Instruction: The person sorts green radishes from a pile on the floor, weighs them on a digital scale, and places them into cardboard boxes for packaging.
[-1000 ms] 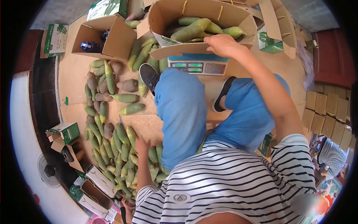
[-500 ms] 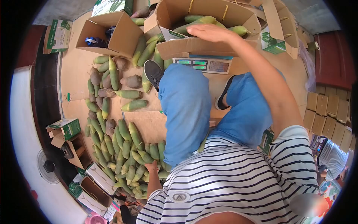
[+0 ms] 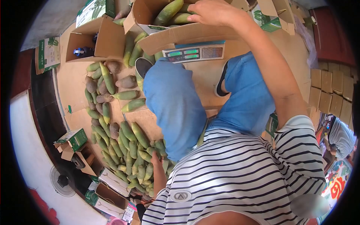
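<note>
My right hand (image 3: 215,11) reaches palm down into an open cardboard box (image 3: 180,35), resting over the green shoots (image 3: 168,11) stacked inside, fingers spread. The box stands on an electronic scale (image 3: 195,52) with green digits. My left hand (image 3: 156,159) is low beside my left knee, set among a floor pile of green shoots (image 3: 127,150); its fingers are buried between them, so its grip is unclear. My legs in blue jeans lie between the two hands.
More green and brownish shoots (image 3: 108,80) lie spread on cardboard sheets to the left. A second open carton (image 3: 107,41) stands at the back left. Green printed boxes (image 3: 73,138) and a fan (image 3: 62,182) sit at the lower left. Another person (image 3: 343,137) crouches at the right by stacked cartons (image 3: 330,93).
My right hand moved from the box's front edge to over the shoots inside. My left hand slid down the floor pile toward my body. The view shifted slightly.
</note>
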`<control>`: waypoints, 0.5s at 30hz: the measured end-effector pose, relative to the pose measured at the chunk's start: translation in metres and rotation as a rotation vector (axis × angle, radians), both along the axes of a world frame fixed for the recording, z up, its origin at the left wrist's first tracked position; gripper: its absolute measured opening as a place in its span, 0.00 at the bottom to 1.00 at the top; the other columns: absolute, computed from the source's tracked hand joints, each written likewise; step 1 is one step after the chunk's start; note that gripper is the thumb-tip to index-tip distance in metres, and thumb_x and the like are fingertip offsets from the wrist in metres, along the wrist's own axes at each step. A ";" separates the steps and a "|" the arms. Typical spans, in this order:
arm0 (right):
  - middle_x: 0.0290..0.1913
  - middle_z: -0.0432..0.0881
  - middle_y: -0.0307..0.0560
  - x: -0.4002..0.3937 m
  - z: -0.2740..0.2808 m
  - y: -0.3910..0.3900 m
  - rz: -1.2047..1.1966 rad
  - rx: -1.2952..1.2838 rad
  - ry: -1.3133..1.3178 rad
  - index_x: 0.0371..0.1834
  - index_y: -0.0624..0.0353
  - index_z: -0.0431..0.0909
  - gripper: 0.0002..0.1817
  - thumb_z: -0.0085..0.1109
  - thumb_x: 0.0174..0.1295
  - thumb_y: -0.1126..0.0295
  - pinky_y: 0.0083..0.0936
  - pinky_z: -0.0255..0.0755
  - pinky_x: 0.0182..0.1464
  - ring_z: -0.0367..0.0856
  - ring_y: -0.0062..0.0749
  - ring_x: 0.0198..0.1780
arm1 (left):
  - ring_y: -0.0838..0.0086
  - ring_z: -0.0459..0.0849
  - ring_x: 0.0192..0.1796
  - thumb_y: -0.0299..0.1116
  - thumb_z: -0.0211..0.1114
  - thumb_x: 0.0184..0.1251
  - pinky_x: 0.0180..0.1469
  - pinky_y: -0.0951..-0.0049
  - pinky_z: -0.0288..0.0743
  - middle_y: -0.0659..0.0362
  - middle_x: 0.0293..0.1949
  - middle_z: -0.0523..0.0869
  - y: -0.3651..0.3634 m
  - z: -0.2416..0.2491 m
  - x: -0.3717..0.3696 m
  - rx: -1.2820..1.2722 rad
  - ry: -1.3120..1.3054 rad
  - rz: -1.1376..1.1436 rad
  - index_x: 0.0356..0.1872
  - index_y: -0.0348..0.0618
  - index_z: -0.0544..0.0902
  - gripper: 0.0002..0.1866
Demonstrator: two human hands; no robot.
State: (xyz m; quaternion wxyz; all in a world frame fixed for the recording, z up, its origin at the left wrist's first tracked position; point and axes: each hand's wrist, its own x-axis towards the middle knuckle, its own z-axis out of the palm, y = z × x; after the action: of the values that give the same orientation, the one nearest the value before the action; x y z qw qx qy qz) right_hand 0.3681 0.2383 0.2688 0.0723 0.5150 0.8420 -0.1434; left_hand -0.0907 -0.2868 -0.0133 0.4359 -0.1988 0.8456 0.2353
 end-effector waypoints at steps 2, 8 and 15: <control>0.39 0.81 0.60 0.002 0.001 -0.005 0.011 0.028 0.028 0.43 0.60 0.78 0.18 0.50 0.61 0.58 0.43 0.72 0.45 0.79 0.52 0.43 | 0.69 0.75 0.21 0.46 0.60 0.57 0.18 0.76 0.66 0.54 0.29 0.77 0.040 0.033 0.034 0.162 -0.100 0.151 0.42 0.40 0.73 0.20; 0.38 0.81 0.58 0.003 0.011 -0.015 0.045 -0.025 0.074 0.40 0.64 0.76 0.18 0.50 0.61 0.58 0.42 0.72 0.45 0.79 0.51 0.43 | 0.73 0.76 0.25 0.43 0.55 0.63 0.22 0.76 0.67 0.58 0.31 0.79 0.135 0.088 0.101 0.557 -0.171 -0.154 0.45 0.41 0.73 0.17; 0.41 0.83 0.47 0.012 -0.025 -0.005 -0.031 -0.050 -0.085 0.40 0.58 0.82 0.18 0.52 0.63 0.55 0.40 0.75 0.42 0.80 0.42 0.45 | 0.75 0.75 0.39 0.33 0.58 0.64 0.39 0.75 0.72 0.56 0.46 0.75 0.274 0.212 0.163 1.009 0.320 -0.741 0.64 0.35 0.60 0.30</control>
State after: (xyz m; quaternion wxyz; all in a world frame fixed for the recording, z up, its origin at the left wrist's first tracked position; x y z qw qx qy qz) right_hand 0.3801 0.2333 0.2434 0.1186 0.5316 0.8263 -0.1433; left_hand 0.0727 -0.0126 0.1985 0.3968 0.3730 0.6983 0.4646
